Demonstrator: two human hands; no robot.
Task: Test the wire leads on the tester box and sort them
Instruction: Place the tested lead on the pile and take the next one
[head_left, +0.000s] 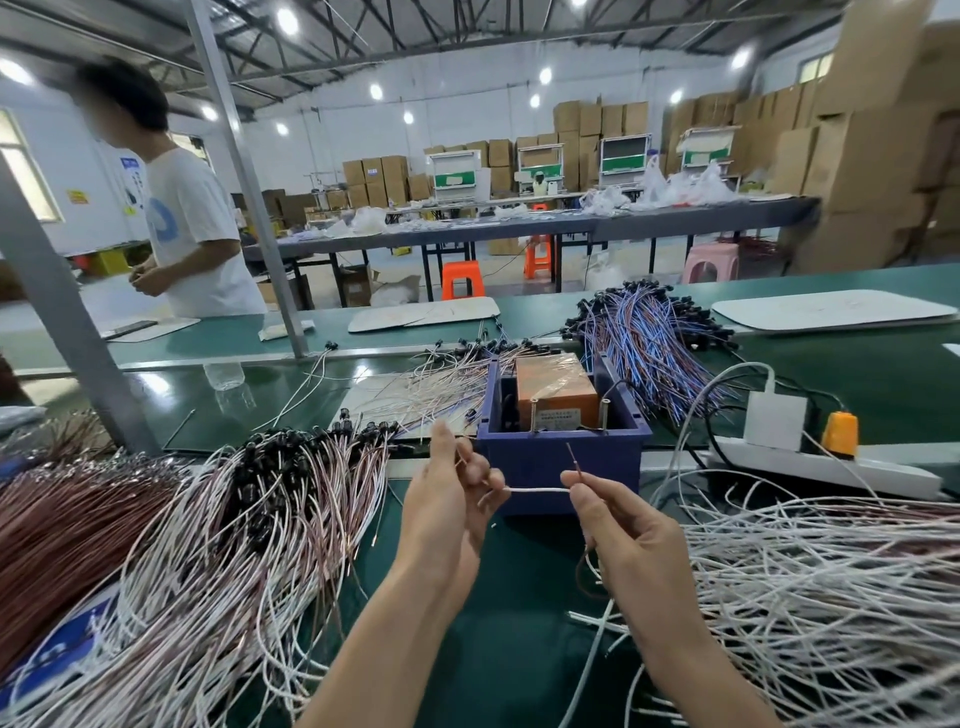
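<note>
A blue tester box (558, 462) with an orange unit (557, 391) and two metal posts inside stands mid-table. Just in front of it my left hand (447, 499) pinches one end of a short white wire lead (535, 489). My right hand (631, 535) pinches the other end together with a brown lead (574, 460), whose tip points up toward the box. The white lead stretches level between both hands, clear of the posts.
Heaps of leads lie all round: brown and white with black caps (249, 499) at left, white wires (821, 592) at right, blue and red ones (654, 343) behind the box. A white power strip (810, 465) lies to the right. A person (187, 228) stands across the belt.
</note>
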